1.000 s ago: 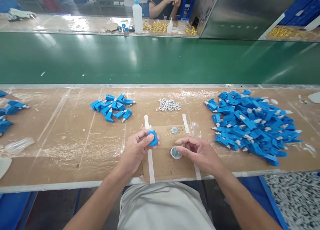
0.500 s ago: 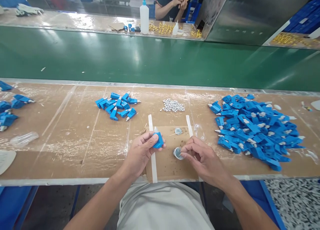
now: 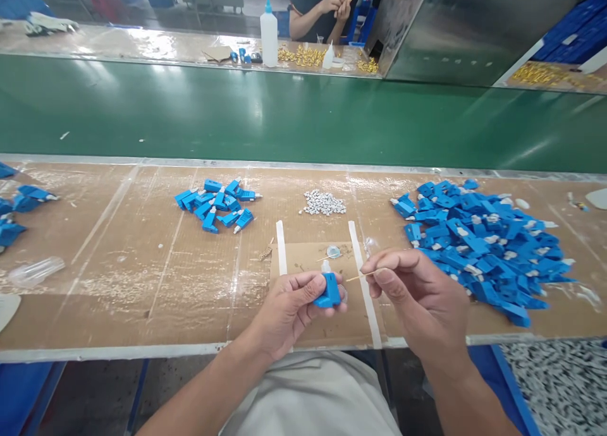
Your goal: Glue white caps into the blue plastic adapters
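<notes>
Between the thumb and fingers of my left hand [image 3: 294,306] is a blue plastic part [image 3: 329,292] with a translucent white tip pointing away from me. My right hand [image 3: 417,297] pinches a thin wooden toothpick [image 3: 356,277], its free end pointing left, close to the blue part but apart from it. The small cup behind my left fingers is mostly hidden. Farther back on the cardboard [image 3: 303,259] lies a small clear disc [image 3: 334,252] with another thin stick by it. Beyond that sits a heap of small grey-white pieces [image 3: 324,203].
A large pile of blue parts [image 3: 484,246] covers the right of the table; a smaller group [image 3: 218,202] lies left of centre. At far left is a clear plastic piece [image 3: 36,272]. A green belt [image 3: 237,114] runs behind; across it, a person works near a white bottle [image 3: 269,41].
My right hand has lifted from the small cup and moved right, with the toothpick now plainly visible. My left hand has brought the blue part rightward and nearer to me, in front of the cup.
</notes>
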{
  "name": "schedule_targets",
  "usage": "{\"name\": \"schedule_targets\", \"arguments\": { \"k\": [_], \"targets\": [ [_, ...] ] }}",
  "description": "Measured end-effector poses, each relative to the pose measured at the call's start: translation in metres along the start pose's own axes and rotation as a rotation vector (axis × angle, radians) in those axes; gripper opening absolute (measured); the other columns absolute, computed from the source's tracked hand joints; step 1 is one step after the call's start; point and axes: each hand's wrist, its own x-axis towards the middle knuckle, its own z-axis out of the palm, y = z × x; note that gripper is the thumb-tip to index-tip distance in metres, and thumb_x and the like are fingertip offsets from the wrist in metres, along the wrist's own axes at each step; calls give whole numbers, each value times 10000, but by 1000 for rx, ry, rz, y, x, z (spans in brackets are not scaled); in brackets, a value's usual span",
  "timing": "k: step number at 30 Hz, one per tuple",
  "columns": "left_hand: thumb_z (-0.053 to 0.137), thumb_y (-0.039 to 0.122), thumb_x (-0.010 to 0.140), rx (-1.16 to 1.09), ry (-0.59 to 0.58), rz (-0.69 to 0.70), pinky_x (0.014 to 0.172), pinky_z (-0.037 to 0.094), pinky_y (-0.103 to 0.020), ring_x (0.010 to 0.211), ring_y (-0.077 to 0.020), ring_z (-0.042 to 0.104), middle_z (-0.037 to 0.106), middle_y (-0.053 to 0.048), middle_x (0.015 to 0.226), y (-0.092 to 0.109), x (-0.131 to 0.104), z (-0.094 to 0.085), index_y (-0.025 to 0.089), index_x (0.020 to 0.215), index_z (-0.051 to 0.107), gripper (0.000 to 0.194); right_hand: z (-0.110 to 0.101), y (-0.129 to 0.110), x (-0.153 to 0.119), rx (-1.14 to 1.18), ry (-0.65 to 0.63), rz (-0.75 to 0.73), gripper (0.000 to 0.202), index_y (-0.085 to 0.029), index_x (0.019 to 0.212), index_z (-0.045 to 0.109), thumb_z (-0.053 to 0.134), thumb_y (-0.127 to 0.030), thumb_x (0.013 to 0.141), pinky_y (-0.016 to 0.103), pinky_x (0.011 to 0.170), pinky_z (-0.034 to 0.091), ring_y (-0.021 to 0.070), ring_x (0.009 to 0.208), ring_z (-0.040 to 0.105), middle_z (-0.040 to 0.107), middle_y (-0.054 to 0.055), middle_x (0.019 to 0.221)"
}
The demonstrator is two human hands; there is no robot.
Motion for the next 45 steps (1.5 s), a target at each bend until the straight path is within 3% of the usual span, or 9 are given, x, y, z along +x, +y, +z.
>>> {"name": "schedule_targets", "arguments": {
  "k": [5,15,20,32,36,40,42,45],
  "targets": [
    [641,333,953,29,-37,8,655,510,-146,761,-122,683,705,-113,831,1,0,2,57,911,751,300,12,-5,0,-38,-7,-112,92,-217,965,643,606,-134,979,290,689,522,153,783,639,657,31,924],
    [613,325,969,41,-75,35,665,499,-158,749,-114,651,695,-102,824,2,0,-1,81,848,738,300,16,4,2,-80,-42,-113,110,-219,973,648,594,-124,983,289,737,538,154,840,649,662,27,930],
    [617,328,966,31,-81,31,669,503,-160,780,-123,664,703,-104,858,2,0,-3,89,874,749,288,18,5,1,-107,-54,-137,124,-217,968,639,585,-106,978,310,757,540,158,828,654,671,27,934],
    [660,331,938,3,-118,13,662,509,-150,756,-119,662,700,-110,852,-4,0,-4,60,983,791,305,16,7,0,-290,-158,-364,213,-211,1022,586,573,-19,931,333,777,515,177,873,655,675,16,879],
    [682,313,924,-58,-104,-26,638,515,-139,719,-111,670,701,-104,831,-6,-1,-8,54,929,784,278,18,7,-3,-245,-208,-297,199,-214,1009,603,582,-30,937,332,761,519,180,869,658,672,16,872],
    [732,296,885,-134,-77,-78,613,529,-131,731,-128,709,719,-116,882,-7,-2,-12,47,1019,776,286,11,8,-5,-95,-51,-148,137,-227,975,628,595,-95,960,333,739,526,195,901,670,670,37,959],
    [760,297,861,-164,-64,-92,605,537,-125,736,-140,727,725,-115,881,-6,-3,-15,41,1034,773,309,5,11,-6,-124,-6,-121,99,-225,937,647,621,-131,955,343,783,515,214,984,654,663,55,1025],
    [781,294,842,-196,-56,-85,601,547,-122,747,-152,741,734,-114,877,-4,-6,-20,37,1027,771,317,-2,22,-12,-289,-70,-84,58,-226,914,678,653,-186,948,334,795,493,229,1057,620,652,65,1067]
  ]
}}
